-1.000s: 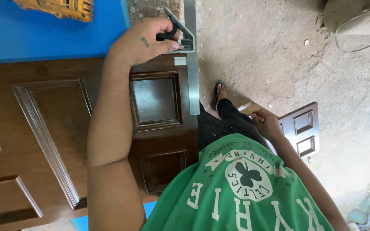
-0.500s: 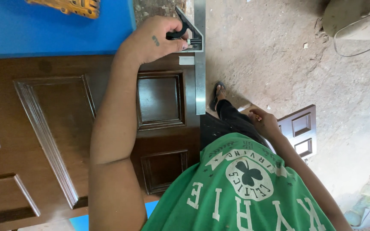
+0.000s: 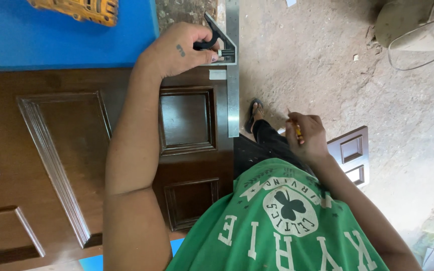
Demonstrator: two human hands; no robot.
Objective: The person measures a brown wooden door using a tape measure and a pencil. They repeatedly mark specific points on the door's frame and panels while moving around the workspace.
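Square [image 3: 229, 55] seated against door [image 3: 76, 150] edge, marking step in hand.
Left hand [image 3: 179, 47] fingers closed on square's head; right hand [image 3: 305, 133] grips pencil [image 3: 298, 131], well off the door. Next, probably: pencil to blade.

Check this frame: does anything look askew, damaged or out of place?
Nothing stands out. The left hand holds a combination square flush along the brown door's edge, and the right hand holds a pencil off to the side.
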